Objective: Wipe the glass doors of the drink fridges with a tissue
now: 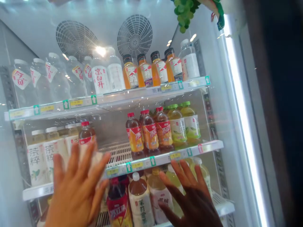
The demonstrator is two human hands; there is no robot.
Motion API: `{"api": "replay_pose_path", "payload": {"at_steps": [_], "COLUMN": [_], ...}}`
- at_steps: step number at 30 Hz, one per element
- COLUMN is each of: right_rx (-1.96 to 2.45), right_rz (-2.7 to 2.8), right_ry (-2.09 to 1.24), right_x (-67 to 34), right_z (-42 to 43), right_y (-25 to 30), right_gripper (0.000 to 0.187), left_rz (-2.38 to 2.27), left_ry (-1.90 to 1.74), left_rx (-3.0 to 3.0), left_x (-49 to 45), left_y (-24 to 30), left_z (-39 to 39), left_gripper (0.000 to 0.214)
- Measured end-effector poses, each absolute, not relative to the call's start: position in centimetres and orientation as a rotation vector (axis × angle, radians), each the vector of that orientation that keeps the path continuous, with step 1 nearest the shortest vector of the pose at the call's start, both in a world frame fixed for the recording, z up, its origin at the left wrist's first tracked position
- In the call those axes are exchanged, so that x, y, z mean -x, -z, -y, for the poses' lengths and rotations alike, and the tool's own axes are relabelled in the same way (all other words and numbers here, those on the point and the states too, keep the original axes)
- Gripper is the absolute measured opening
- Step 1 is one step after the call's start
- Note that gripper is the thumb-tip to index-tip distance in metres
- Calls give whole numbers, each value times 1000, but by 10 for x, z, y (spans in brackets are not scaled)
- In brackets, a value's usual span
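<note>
Both of my hands are raised before a lit drinks cooler, palms toward it and fingers spread. My left hand (75,189) holds nothing; its fingertips overlap a red-capped tea bottle (86,135) and the white-labelled bottles (35,157) on the middle shelf. Lower right, my right hand (189,198) is likewise free of any object, in front of pale-labelled bottles (159,195) on the lower shelf. Between the hands stand a dark tea bottle with a red label (118,205) and a white-capped bottle (140,201). Whether either hand touches anything, I cannot tell.
Clear bottles (55,74) and black-capped orange bottles (155,71) line the top shelf. Red-capped teas (149,134) and green-capped bottles (189,123) stand mid-right. Shelf edges carry price strips (139,165). A light tube (243,116) runs down the right side; a grape picture (183,14) hangs above.
</note>
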State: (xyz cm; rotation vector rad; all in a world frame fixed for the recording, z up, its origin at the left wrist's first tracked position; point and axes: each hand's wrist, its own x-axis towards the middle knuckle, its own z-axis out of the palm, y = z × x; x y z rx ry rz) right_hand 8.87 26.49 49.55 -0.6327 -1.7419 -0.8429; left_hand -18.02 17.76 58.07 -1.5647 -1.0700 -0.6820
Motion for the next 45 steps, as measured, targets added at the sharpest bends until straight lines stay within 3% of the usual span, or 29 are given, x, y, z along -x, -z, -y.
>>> {"api": "replay_pose_path", "payload": {"at_steps": [2, 5, 8, 11, 14, 17, 20, 22, 26, 32, 35, 39, 42, 45], "right_rx": [608, 672, 725, 677, 651, 620, 570, 557, 545, 446, 403, 391, 339, 326], "right_rz": [1738, 1725, 1663, 1654, 1677, 1689, 1704, 1702, 1668, 1663, 1675, 1660, 1665, 1676], "right_ry": [802, 772, 796, 854, 860, 815, 805, 819, 840, 884, 918, 910, 888, 903], "right_x": [-105, -141, -184, -217, -230, -231, -232, -235, -236, -227, -216, -200, -191, -177], "right_z": [-269, -282, -302, -320, -328, -329, -330, -331, -333, -337, -337, -333, -329, -326], "right_y": [-489, -492, -507, -515, -509, -499, -505, -519, -545, -582, -623, -651, -637, -633], "right_gripper": [67, 72, 79, 83, 81, 80, 78, 75, 74, 66, 61, 58, 63, 67], "left_rz": [1138, 1026, 693, 757, 968, 979, 784, 767, 974, 935, 961, 1211, 1249, 1106], "left_ry": [748, 584, 250, 183, 490, 546, 278, 209, 474, 408, 402, 792, 927, 689], "left_rx": [1466, 1587, 1725, 1786, 1597, 1543, 1687, 1712, 1501, 1574, 1539, 1306, 1194, 1363], "left_x": [157, 107, 66, 41, 14, -12, -21, -15, -5, 5, 34, 72, 78, 88], "left_y": [-585, -535, -503, -546, -595, -588, -576, -599, -665, -633, -664, -711, -663, -616], "left_z": [-184, -200, -214, -226, -236, -243, -245, -245, -249, -238, -233, -231, -224, -215], "left_gripper": [79, 85, 64, 61, 66, 67, 63, 62, 66, 75, 69, 64, 67, 72]}}
